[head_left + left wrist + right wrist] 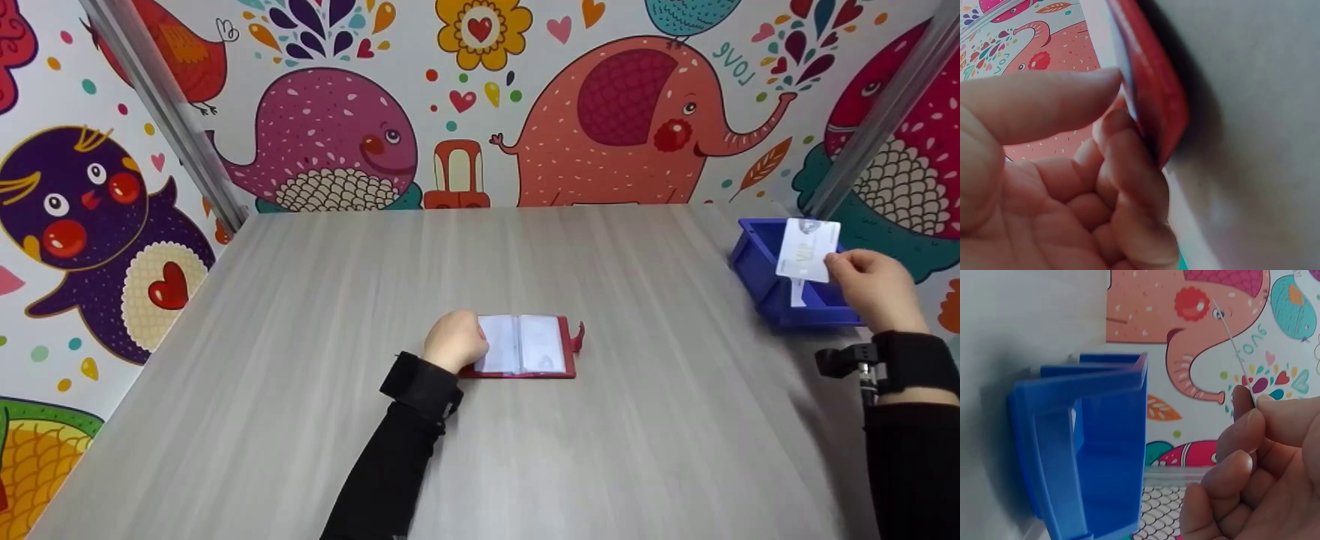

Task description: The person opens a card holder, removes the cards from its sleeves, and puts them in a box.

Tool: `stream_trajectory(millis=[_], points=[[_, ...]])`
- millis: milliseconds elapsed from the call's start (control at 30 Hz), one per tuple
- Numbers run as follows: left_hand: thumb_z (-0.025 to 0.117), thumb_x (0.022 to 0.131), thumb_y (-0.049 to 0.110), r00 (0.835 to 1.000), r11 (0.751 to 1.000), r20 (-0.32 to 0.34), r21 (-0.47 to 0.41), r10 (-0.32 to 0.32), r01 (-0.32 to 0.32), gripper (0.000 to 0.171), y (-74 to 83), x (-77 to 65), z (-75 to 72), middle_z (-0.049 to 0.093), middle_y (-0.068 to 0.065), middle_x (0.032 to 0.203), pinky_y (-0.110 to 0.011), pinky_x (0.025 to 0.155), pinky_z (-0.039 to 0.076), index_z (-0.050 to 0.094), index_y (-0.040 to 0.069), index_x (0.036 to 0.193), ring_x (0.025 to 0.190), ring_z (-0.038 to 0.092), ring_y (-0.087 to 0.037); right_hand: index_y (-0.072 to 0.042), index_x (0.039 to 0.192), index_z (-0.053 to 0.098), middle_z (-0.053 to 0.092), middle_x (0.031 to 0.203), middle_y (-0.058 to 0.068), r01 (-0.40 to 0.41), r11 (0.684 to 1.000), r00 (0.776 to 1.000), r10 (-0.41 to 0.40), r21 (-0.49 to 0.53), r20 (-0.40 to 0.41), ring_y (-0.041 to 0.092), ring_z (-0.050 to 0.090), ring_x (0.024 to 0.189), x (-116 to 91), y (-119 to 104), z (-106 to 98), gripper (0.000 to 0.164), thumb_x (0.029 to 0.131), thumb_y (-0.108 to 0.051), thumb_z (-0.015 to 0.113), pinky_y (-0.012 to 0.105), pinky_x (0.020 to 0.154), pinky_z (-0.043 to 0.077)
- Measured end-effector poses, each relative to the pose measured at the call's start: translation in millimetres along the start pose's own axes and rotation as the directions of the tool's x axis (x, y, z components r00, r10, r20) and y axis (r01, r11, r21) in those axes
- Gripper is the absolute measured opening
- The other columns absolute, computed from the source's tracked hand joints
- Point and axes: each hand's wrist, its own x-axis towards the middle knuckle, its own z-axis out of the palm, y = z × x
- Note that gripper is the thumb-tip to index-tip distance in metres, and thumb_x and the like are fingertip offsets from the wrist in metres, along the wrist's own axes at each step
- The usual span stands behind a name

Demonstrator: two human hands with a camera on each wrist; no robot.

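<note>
A small red card holder point(568, 349) lies spread open on the table, its clear sleeves facing up and a strap tab at its right side. My left hand point(455, 341) pinches the left edge of the holder between thumb and curled fingers, as the left wrist view shows up close at the red cover point(1154, 84). Over at the right, my right hand point(877, 289) pinches a white card point(808, 247) by its corner, above a blue bin point(765, 289). Seen edge-on in the right wrist view, the card point(1234, 351) is a thin line between thumb and forefinger.
Inside the blue bin a white piece point(798, 292) shows below the held card. The grey table point(300, 300) ends at a back wall point(465, 75) printed with cartoon animals. Metal posts point(161, 105) stand at the back corners.
</note>
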Motion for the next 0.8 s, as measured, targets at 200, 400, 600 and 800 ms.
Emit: stream_trajectory(millis=[200,400,600,800], points=[[0.063,0.076,0.001,1.0,1.0,-0.006,-0.003,0.0,0.0,0.011,-0.3,-0.4,0.8,0.06,-0.004,0.075,-0.037,0.071,0.049,0.062,0.009,0.069,0.072,0.056,-0.023,0.006,0.105,0.053,0.046,0.078,0.01,-0.035,0.999,0.999,0.034,-0.027,-0.038,0.024,0.043,0.07,0.9,7.6,-2.7,0.049,0.106,-0.037,0.029,0.033,0.055,0.037],[0.063,0.076,0.001,1.0,1.0,-0.008,-0.008,-0.004,0.004,0.01,0.0,-0.7,0.6,0.06,-0.005,0.076,-0.038,0.071,0.049,0.062,0.008,0.069,0.072,0.056,-0.023,0.007,0.104,0.052,0.048,0.082,0.013,-0.11,0.993,0.991,0.107,-0.035,-0.078,0.028,0.043,0.075,3.1,11.6,-4.2,0.047,0.106,-0.034,0.029,0.035,0.057,0.037],[0.062,0.076,0.001,1.0,1.0,-0.012,-0.001,0.007,-0.007,0.018,-0.3,-0.6,0.6,0.056,-0.004,0.071,-0.037,0.067,0.048,0.056,0.01,0.063,0.067,0.052,-0.022,0.012,0.112,0.051,0.048,0.099,0.025,-0.154,0.987,0.984,0.15,-0.04,-0.093,0.035,0.042,0.086,3.2,15.1,-6.1,0.051,0.106,-0.032,0.028,0.039,0.064,0.037],[0.063,0.075,0.0,1.0,1.0,-0.005,-0.005,0.001,-0.001,0.012,-0.4,-0.1,1.1,0.06,-0.004,0.075,-0.037,0.07,0.049,0.062,0.009,0.066,0.07,0.055,-0.022,0.012,0.112,0.052,0.049,0.096,0.027,-0.158,0.984,0.983,0.148,-0.085,-0.107,0.036,0.044,0.083,2.9,20.6,-6.4,0.051,0.105,-0.032,0.028,0.04,0.063,0.037]])
